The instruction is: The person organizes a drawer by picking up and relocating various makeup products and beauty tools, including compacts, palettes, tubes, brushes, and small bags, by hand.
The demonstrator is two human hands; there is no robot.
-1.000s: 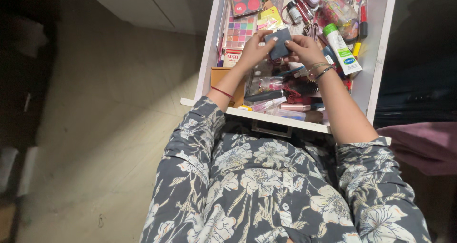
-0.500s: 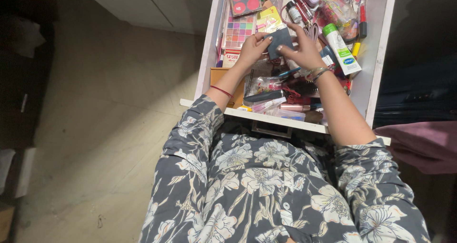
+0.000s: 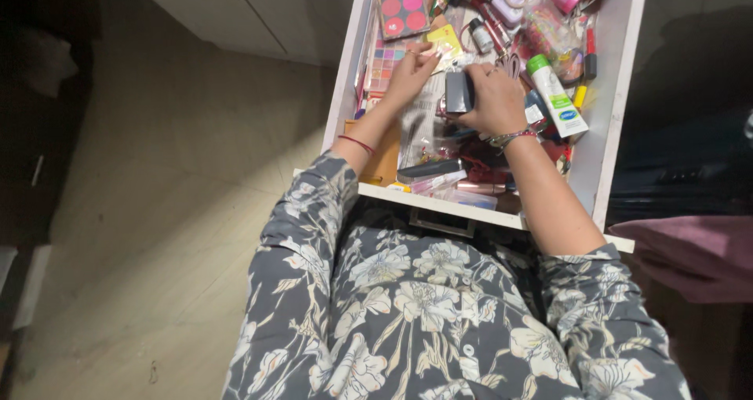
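One dark case [image 3: 458, 92], right hand [image 3: 494, 98] fingers around it

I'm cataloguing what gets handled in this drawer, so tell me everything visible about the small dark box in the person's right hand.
The small dark box is a grey-black rectangular case with a smooth, slightly glossy look, seemingly plastic. It appears closed and stands roughly upright, raised over the clutter in the open white drawer. The right hand grips its right side; the left hand lies just to its left, apparently not touching it. No markings are discernible.
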